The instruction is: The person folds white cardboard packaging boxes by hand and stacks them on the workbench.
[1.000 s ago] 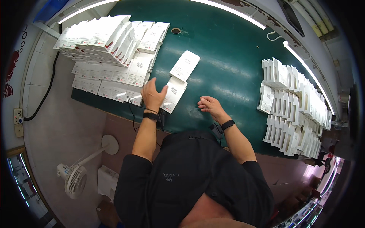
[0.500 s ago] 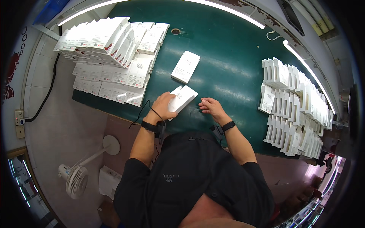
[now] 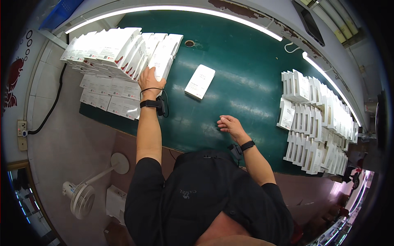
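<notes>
At the right end of the left-hand stacks, my left hand point(image 3: 151, 84) grips a slim white box point(image 3: 163, 65). Its fingers and thumb close around the near end, and the box touches or lies against the stacked boxes; exact contact is hidden. Another white box point(image 3: 200, 82) lies alone in the middle of the green table point(image 3: 242, 84), tilted slightly. My right hand point(image 3: 232, 126) hovers over or rests on the table near its front edge. Nothing is in it, and its fingers are loosely bent and slightly apart.
White boxes point(image 3: 110, 47) are piled in rows at the left. Several rows of open-sided white trays or sleeves point(image 3: 318, 117) stand at the right. A round hole point(image 3: 189, 43) pierces the tabletop. Below the left side stands a white fan point(image 3: 83, 201).
My left hand has carried the white box from the table's front middle up and left to the stacks. My right hand has barely moved; its fingers have loosened a little.
</notes>
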